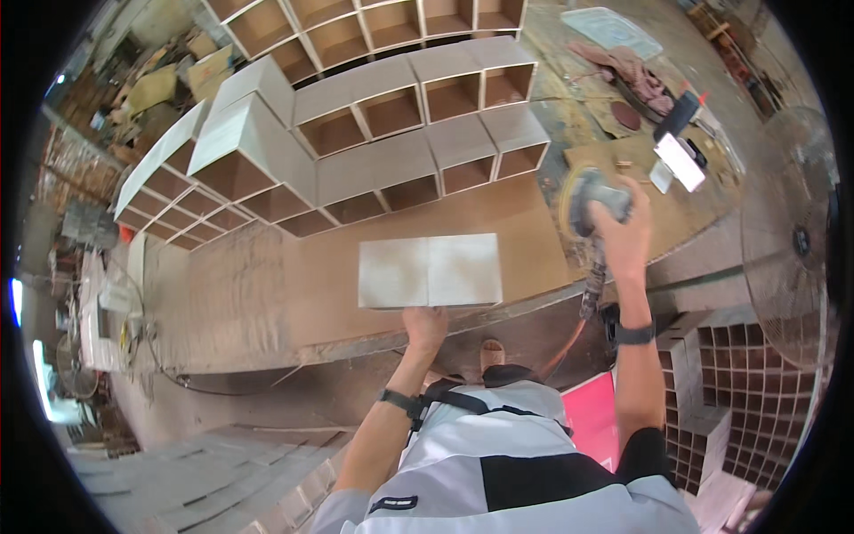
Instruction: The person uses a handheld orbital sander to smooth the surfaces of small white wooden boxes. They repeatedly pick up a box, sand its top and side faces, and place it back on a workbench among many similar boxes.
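My right hand (625, 233) is wrapped round the body of a hand-held orbital sander (591, 198) with a yellowish round pad, at the right end of the bench. The sander's pad is tilted up on its side, and its handle and an orange hose run down toward me. My left hand (425, 327) grips the near edge of a white two-part wooden box (430, 271) at the bench's front. Its fingers are partly hidden under the box. Brownish patches show on the box's pale top.
Open-fronted cubby boxes (382, 173) stand in rows along the back of the cardboard-covered bench (258, 294). A phone-like white device (680, 163), a round dark disc (625, 115) and a cloth (632, 71) lie at the right. A caged fan (792, 240) stands beyond; stacked grids (747, 383) sit below.
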The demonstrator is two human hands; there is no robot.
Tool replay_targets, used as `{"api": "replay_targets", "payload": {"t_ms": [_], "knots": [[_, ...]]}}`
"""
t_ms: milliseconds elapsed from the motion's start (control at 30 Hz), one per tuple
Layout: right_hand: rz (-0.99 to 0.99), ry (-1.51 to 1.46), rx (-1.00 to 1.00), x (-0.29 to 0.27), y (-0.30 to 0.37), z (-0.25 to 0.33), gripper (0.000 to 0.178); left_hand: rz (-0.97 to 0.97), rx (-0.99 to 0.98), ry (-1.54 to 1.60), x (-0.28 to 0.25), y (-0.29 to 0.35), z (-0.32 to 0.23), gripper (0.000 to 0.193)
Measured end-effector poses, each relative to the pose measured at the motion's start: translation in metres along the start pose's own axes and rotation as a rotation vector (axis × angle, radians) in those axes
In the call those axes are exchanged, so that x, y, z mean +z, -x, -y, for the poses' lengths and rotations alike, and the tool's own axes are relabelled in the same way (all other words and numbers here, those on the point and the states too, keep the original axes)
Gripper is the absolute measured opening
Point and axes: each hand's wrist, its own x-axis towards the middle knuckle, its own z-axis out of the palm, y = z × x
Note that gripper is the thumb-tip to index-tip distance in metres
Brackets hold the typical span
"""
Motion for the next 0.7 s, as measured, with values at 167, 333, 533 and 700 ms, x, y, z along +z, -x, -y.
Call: {"api": "replay_targets", "payload": {"t_ms": [167,333,533,700], "knots": [[-0.395,-0.916,0.529,0.001,0.049,-0.027,0.048,-0.012,-0.058,0.043,-0.012,-0.002,-0.014,0.023],[-0.174,-1.438,0.68,0.006,0.087,-0.101,0.043,-0.004,-0.038,-0.049,-0.021,-0.006,-0.021,0.02],[-0.204,-1.714,0.693,0.011,0.084,-0.089,0.04,-0.028,-0.202,0.132,-0.027,-0.021,-0.036,0.017],[-0.019,-1.629,0.546,0.008,0.071,-0.078,0.038,-0.11,-0.814,1.254,-0.045,-0.037,-0.075,0.036]]}}
